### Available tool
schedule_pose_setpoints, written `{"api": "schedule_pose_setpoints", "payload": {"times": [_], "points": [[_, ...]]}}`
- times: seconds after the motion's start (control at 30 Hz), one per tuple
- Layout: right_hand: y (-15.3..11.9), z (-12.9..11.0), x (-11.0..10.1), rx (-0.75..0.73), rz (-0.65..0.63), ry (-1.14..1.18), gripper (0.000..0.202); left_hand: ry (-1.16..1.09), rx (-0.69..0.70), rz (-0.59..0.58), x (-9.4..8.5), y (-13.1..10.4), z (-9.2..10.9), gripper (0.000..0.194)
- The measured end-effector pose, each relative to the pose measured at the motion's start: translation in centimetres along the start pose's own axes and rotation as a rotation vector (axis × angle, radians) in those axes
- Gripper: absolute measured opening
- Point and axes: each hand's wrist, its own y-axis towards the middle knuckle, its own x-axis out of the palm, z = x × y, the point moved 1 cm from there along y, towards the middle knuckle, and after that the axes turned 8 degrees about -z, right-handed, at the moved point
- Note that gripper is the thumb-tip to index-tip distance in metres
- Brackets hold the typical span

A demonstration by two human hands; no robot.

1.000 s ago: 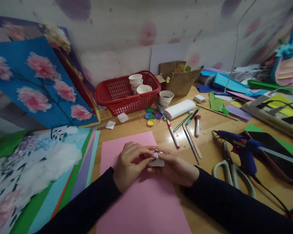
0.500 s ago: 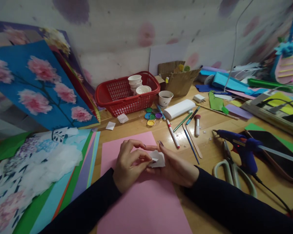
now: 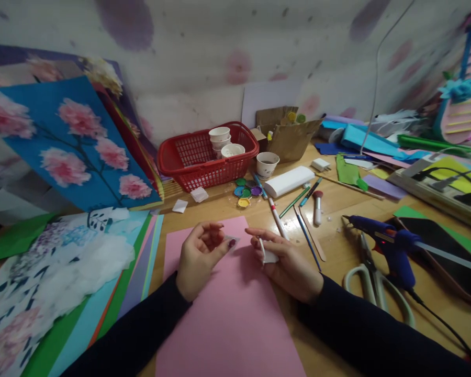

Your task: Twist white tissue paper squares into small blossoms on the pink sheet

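Above the pink sheet of paper [image 3: 227,314], both hands are raised and apart. Thumb and fingers of my left hand [image 3: 200,256] pinch a small thin white scrap [image 3: 232,242], like tissue paper, partly hidden by the thumb. To its right, my right hand [image 3: 290,264] has its fingers curled around a folded piece of white tissue paper [image 3: 270,255]. On the wood beyond the sheet lie two more small folded white tissue pieces [image 3: 199,195].
Behind stand a red basket [image 3: 212,175] with paper cups and another paper cup [image 3: 267,165]. Small paint pots [image 3: 243,201], a marker [image 3: 277,217] and brushes lie ahead. Scissors [image 3: 371,283] and a blue glue gun [image 3: 392,241] lie right; coloured sheets [image 3: 131,283] lie left.
My hands have moved apart. The left has drawn a small white scrap away leftward, while the right keeps the rest of the tissue paper. The view has shifted slightly.
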Motion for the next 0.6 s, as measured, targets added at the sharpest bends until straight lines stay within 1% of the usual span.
{"api": "schedule_pose_setpoints", "payload": {"times": [0.07, 0.13, 0.23, 0.4, 0.47, 0.6], "points": [[-0.1, 0.2, 0.1, 0.003, -0.031, -0.056, 0.022, -0.013, -0.040, -0.007, -0.1, 0.3, 0.0, 0.033], [-0.1, 0.6, 0.1, 0.014, -0.069, -0.145, 0.019, 0.015, -0.031, -0.041, 0.0, 0.3, 0.1, 0.030], [-0.2, 0.9, 0.1, 0.032, -0.107, -0.318, 0.024, 0.081, 0.005, -0.122, 0.2, 0.0, 0.0, 0.025], [-0.5, 0.6, 0.3, 0.020, -0.096, -0.598, 0.030, 0.152, 0.018, -0.276, 0.6, -0.8, -0.1, 0.022], [-0.6, 0.5, 0.5, 0.034, -0.101, -0.640, 0.030, 0.166, 0.037, -0.306, 0.6, -0.9, -0.2, 0.021], [-0.7, 0.6, 0.5, 0.053, -0.112, -0.629, 0.029, 0.177, 0.057, -0.341, 0.5, -1.0, -0.2, 0.024]]}}
